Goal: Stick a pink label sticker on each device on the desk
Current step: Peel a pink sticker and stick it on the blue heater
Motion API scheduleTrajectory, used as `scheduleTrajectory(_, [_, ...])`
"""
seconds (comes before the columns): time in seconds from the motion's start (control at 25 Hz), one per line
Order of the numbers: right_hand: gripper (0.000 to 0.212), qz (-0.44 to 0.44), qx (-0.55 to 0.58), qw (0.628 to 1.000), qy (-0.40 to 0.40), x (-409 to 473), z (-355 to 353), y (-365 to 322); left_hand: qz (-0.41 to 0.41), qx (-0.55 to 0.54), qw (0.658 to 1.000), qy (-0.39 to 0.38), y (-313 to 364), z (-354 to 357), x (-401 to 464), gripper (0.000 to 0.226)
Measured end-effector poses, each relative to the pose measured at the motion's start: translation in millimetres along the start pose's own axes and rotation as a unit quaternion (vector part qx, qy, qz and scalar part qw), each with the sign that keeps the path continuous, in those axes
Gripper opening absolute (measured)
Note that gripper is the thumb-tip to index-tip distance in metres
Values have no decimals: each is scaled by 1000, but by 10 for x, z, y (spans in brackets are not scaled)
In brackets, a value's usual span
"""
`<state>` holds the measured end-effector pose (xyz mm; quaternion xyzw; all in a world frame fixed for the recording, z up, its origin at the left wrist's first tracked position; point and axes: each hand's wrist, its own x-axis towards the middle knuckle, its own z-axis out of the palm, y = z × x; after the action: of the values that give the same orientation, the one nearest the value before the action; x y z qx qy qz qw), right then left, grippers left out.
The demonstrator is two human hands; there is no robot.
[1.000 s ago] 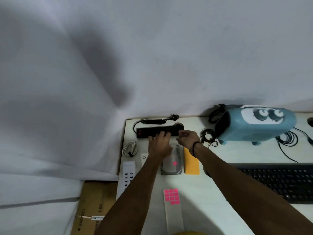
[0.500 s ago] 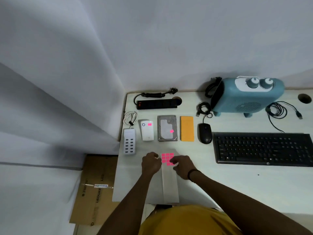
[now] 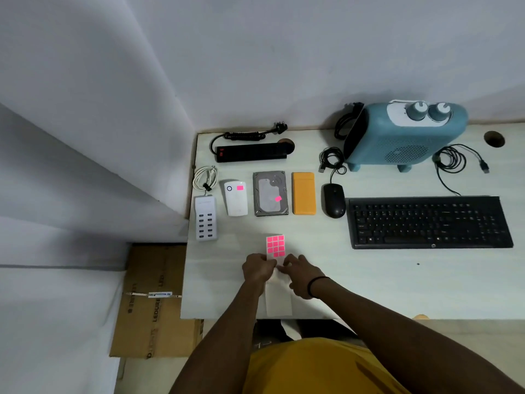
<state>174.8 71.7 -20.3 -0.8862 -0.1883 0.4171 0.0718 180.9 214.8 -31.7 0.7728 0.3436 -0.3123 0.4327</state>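
Note:
A white sticker sheet point(image 3: 278, 301) with a grid of pink label stickers point(image 3: 275, 245) lies near the desk's front edge. My left hand point(image 3: 257, 270) pinches the sheet's left side just below the pink grid. My right hand point(image 3: 301, 275) has its fingertips pinched at the sheet's right side, level with the left. A white power bank point(image 3: 235, 203) and a hard drive point(image 3: 270, 200) each carry a pink sticker. I see none on the black power strip point(image 3: 251, 152), white USB hub point(image 3: 205, 221), orange device point(image 3: 304, 193), mouse point(image 3: 333, 200), keyboard point(image 3: 429, 221) or blue heater point(image 3: 403, 135).
The white desk point(image 3: 383, 285) ends at a wall corner on the left. A cardboard box point(image 3: 150, 302) sits on the floor beside it. Coiled cables point(image 3: 451, 159) lie by the heater, and a cable hole point(image 3: 494, 138) is at the far right.
Both hands pulled back from the power strip at the desk's far edge to the sticker sheet at the front. The view has tilted down with them.

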Motion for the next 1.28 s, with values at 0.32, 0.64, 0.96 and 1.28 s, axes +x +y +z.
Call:
scheduleTrajectory(0.32, [23, 106, 274, 921, 254, -50, -311, 18, -23, -250, 962, -107, 48, -141, -173, 12])
scheduleTrajectory(0.64, [15, 108, 330, 897, 274, -89, -344, -62, 42, -241, 952, -182, 29, -220, -228, 15])
scheduleTrajectory(0.96, [8, 193, 553, 765, 267, -176, -309, 9, 4, -198, 971, -136, -10, -171, -145, 10])
scheduleTrajectory(1.28, [7, 243, 698, 616, 273, -354, -255, 233, 28, -51, 993, -100, 51, 82, 43, 16])
